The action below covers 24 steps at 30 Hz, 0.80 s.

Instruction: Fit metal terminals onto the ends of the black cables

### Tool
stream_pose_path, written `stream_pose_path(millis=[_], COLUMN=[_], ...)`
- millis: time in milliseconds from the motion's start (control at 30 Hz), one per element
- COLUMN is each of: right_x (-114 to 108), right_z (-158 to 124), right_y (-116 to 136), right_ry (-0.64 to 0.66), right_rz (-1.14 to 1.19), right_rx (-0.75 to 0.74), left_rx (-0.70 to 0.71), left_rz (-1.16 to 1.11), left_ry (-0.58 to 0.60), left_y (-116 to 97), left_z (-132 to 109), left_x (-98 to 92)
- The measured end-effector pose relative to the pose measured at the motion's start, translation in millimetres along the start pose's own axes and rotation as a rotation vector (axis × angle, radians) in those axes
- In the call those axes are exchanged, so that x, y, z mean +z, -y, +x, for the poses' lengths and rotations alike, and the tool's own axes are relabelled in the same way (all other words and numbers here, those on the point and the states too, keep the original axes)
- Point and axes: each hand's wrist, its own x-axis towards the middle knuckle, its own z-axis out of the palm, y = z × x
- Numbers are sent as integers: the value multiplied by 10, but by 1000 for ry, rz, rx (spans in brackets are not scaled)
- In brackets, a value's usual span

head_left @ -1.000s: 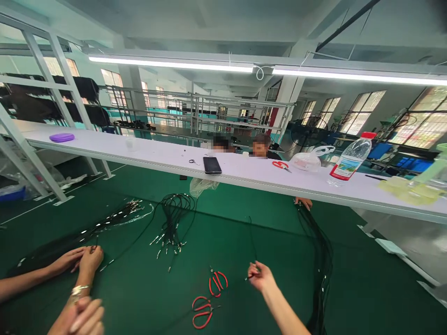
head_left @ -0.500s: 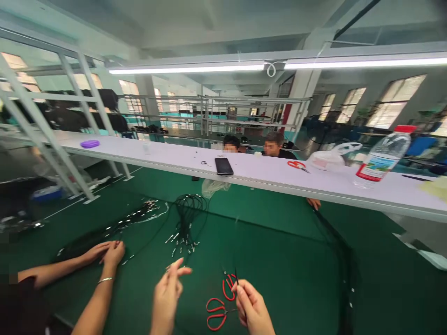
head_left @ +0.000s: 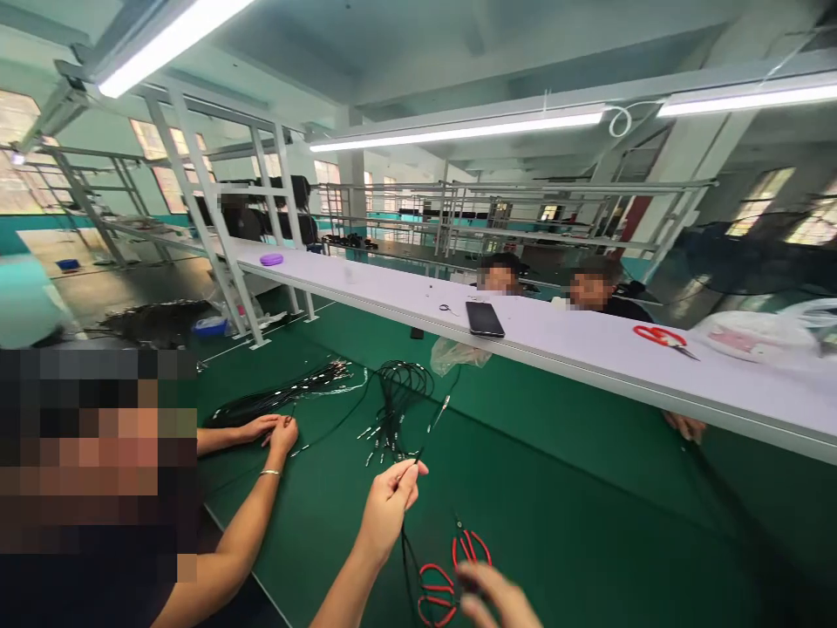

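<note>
My left hand (head_left: 392,506) is closed in a pinch on a thin black cable (head_left: 424,443). The cable's metal-tipped end points up and away, and its slack hangs below my wrist. My right hand (head_left: 493,597), blurred, is low in the view with thumb and fingers apart and nothing visible between them. It is nearest to red-handled scissors (head_left: 437,569) on the green table (head_left: 575,488). Just beyond these is a second red-handled cutting tool (head_left: 472,534). A looped bunch of black cables (head_left: 396,401) with metal ends lies beyond my left hand.
At left, a co-worker's hands (head_left: 278,432) are beside a long cable bundle (head_left: 288,391). Another person's hand (head_left: 685,426) is under the raised white shelf (head_left: 575,336) at right. The shelf holds a phone (head_left: 485,318), orange-handled scissors (head_left: 660,336) and a purple case (head_left: 271,260).
The view has swung left. My left hand, empty before, now grips the black cable. My right hand, which pinched a thin dark piece, has let go and spread its fingers.
</note>
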Motion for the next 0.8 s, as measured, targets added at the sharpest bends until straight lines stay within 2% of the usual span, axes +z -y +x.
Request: stream_pose_path(millis=[133,233,300,467,600,800], right_x=[-451,-609,-613,-489,-407,-390], right_z=[299,467,532,461,293,156], right_y=[628,1070,1217,1250,1284,1305], right_ry=[-261,-272,-254,-207,-165,-128], right_rz=[4,115,142,254,317,355], right_rx=[-83,-119,-120,-91,-52,-40], left_rx=[-38,-72,-76,7,-40,-78], left_rz=[83,140,191,280,173,-16], left_ry=[164,222,258,316,239,235], left_y=[-12,-5,-28,-219,-403,-549], left_z=[-188,-309,-368,-388,-302,-294], left_x=[-2,29,50,105,259,528])
